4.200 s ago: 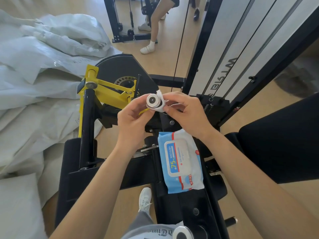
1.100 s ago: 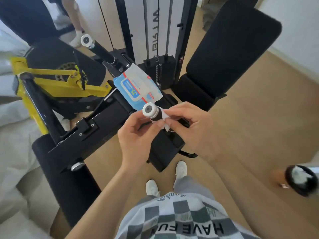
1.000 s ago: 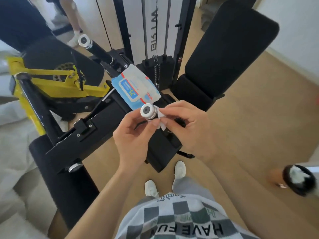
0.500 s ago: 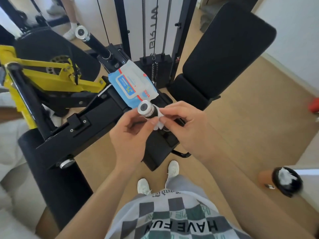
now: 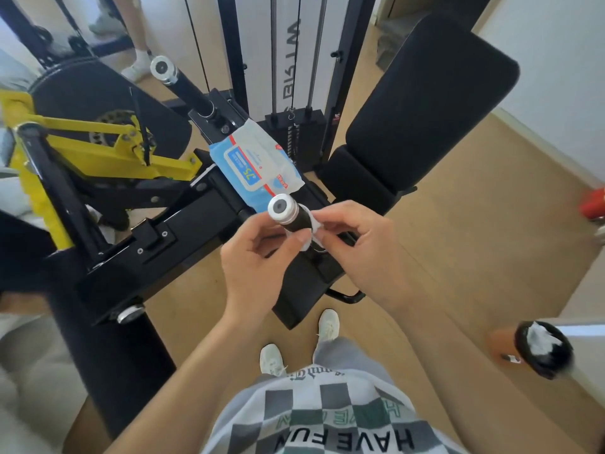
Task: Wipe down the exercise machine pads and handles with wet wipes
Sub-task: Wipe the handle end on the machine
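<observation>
Gym room with a pale wooden floor (image 5: 458, 257), seen from above. At centre, a black handle (image 5: 289, 215) with a silver end cap, gripped from 7 o'clock by the left hand (image 5: 258, 260), thumb and forefinger curled onto it. From 4 o'clock, the right hand (image 5: 357, 247), fingertips pinching a white wet wipe (image 5: 315, 225) against the grip. At 11 o'clock from the handle, a blue wipes pack (image 5: 255, 162) lying on the black machine frame (image 5: 183, 224). At 1 o'clock, a black back pad (image 5: 425, 103).
</observation>
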The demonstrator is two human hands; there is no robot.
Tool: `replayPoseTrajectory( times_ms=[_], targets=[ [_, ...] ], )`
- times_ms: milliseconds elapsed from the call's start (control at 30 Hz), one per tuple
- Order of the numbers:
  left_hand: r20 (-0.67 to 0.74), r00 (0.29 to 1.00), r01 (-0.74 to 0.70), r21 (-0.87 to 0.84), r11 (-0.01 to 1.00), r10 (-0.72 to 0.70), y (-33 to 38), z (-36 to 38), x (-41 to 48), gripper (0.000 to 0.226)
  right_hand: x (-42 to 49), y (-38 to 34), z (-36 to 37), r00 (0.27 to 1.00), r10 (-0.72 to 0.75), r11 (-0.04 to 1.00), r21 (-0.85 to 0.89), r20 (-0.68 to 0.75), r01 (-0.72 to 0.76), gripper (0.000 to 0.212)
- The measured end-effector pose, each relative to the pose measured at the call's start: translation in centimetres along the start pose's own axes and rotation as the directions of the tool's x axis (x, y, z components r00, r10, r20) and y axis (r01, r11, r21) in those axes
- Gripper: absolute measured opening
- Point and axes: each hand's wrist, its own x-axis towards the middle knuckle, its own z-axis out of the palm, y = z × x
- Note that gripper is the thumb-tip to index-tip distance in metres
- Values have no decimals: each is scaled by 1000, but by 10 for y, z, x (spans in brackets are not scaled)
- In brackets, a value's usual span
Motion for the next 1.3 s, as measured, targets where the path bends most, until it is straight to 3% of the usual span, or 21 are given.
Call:
replayPoseTrajectory(
  times_ms=[133, 333, 433, 600, 900, 1000, 1167, 1300],
  targets=[
    [-61, 996, -63, -29, 998, 61, 2, -3, 2, 32, 4, -12, 4, 998, -57, 998, 37, -19, 58, 24],
    [186, 976, 97, 75, 992, -110, -18, 6, 2, 23, -8, 23, -8, 995, 101, 994, -46, 27, -100, 21],
    [112, 992, 51, 52, 997, -56, -13, 2, 2, 22, -7, 14, -7, 997, 74, 997, -13, 37, -74, 22],
    [-85, 986, -150, -46, 988, 145, 5, -7, 3, 31, 3, -20, 3, 996, -84, 993, 84, -6, 84, 26],
    [175, 982, 51, 112, 992, -71, -29, 12, -4, 21, -10, 31, -6, 994, 113, 986, -129, 15, -110, 20],
    [160, 986, 38, 106, 994, -55, -28, 10, -2, 22, -5, 21, -7, 997, 81, 988, -130, 19, -78, 17],
    [-15, 998, -58, 0, 998, 58, -12, -2, -4, 31, 3, -6, -3, 999, -42, 999, -8, 27, 42, 19],
    [82, 996, 26, -36, 999, -23, -17, 2, -5, 24, 0, 6, 0, 1000, 12, 1000, -24, 14, -12, 16]
  ],
)
